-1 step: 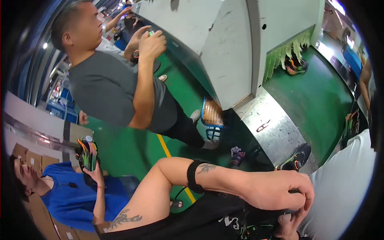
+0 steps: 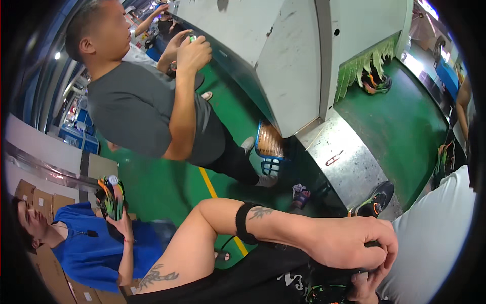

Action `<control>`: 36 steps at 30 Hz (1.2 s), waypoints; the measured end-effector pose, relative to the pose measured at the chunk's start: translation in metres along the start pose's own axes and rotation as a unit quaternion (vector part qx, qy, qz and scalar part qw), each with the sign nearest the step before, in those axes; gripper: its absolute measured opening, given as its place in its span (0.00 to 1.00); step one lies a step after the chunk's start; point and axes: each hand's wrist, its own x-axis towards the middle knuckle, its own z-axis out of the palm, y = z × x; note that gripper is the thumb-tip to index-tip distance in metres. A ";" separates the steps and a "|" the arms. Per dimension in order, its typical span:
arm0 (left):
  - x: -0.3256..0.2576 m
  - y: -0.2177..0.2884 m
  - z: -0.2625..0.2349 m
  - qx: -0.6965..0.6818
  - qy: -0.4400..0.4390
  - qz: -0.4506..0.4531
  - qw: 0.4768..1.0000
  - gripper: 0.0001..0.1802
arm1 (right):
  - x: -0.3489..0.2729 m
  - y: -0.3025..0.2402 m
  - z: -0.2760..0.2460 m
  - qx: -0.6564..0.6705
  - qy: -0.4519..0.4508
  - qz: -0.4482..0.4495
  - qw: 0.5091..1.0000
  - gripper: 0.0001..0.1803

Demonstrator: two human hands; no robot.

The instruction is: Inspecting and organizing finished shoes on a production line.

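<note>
My left hand (image 2: 349,244) reaches across from the lower left, with a black band on the forearm. Its fingers are curled closed on a dark part of a shoe, most of which they hide. The black, green and orange shoe (image 2: 326,294) shows partly at the lower edge, against my black shirt. Just below the left hand is my right hand (image 2: 363,290), closed at the shoe's side; only some fingers and part of the palm show. Another black shoe (image 2: 373,200) with orange trim lies past my left wrist on a metal plate (image 2: 349,149).
A person in grey (image 2: 147,109) stands at upper left, hands raised. At lower left a person in blue (image 2: 96,248) holds a colourful shoe (image 2: 112,200). A large pale machine (image 2: 293,66) has a fringed opening over a green belt (image 2: 405,116). White cloth (image 2: 430,233) is close on the right.
My hands keep their place on the shoe. The shoe held by the person in blue has tilted a little, and the hands of the person in grey have shifted slightly.
</note>
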 end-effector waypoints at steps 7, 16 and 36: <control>-0.014 -0.020 -0.017 -0.019 0.055 -0.001 0.998 0.12 | 0.025 -0.022 0.005 -0.028 -0.094 0.175 0.980 0.44; -0.008 -0.024 -0.022 -0.045 0.036 -0.026 0.998 0.34 | 0.036 -0.009 -0.014 0.068 -0.067 0.022 0.995 0.36; 0.029 -0.046 -0.037 -0.063 -0.026 -0.120 0.990 0.34 | 0.038 -0.003 -0.027 0.102 -0.020 0.063 0.993 0.37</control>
